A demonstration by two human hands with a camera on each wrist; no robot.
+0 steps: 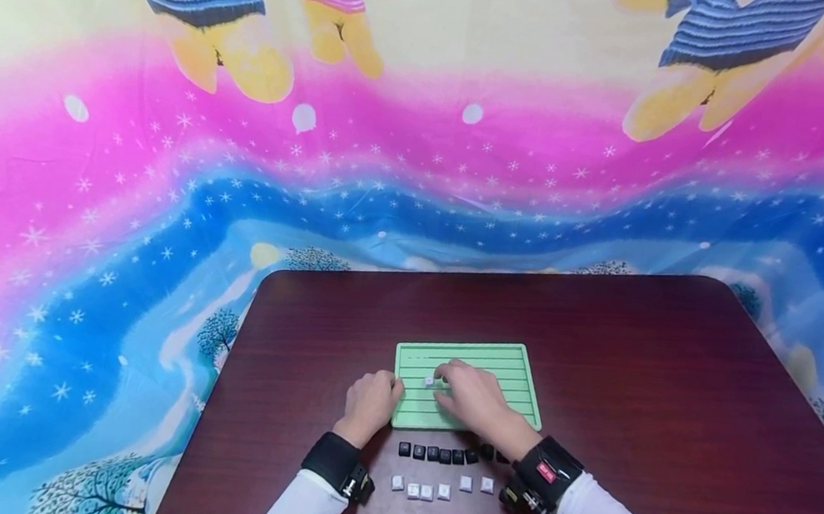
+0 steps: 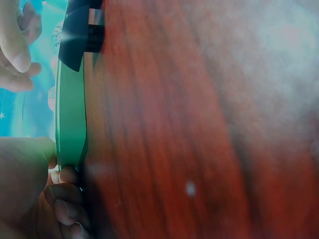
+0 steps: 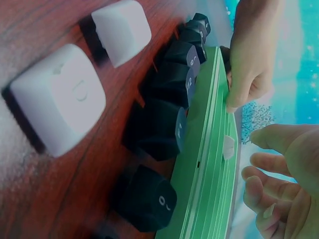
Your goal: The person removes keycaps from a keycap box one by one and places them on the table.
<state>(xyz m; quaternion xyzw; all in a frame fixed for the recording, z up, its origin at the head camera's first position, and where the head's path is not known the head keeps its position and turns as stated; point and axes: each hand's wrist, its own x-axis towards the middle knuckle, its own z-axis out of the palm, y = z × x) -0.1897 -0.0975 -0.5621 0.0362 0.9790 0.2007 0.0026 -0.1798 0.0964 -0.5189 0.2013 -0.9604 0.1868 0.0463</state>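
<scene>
A green ridged tray [image 1: 413,408] lies on the table. My left hand [image 1: 371,399] grips its left edge, thumb at the rim and fingers curled against the side, as the left wrist view shows. One white keycap [image 1: 429,382] sits on the tray's ridges, left of the middle. Over the tray, my right hand [image 1: 476,398] is just to the right of that keycap. Thumb and fingers of the right hand are apart with nothing between them in the right wrist view, where the white keycap [image 3: 228,147] stands on the tray beyond the fingertips.
In front of the tray runs a row of several black keycaps [image 1: 432,453], partly hidden by the right wrist. Nearer to me is a looser row of several white keycaps [image 1: 443,491]. The dark wooden table [image 1: 668,401] meets a printed cloth [image 1: 424,141] behind.
</scene>
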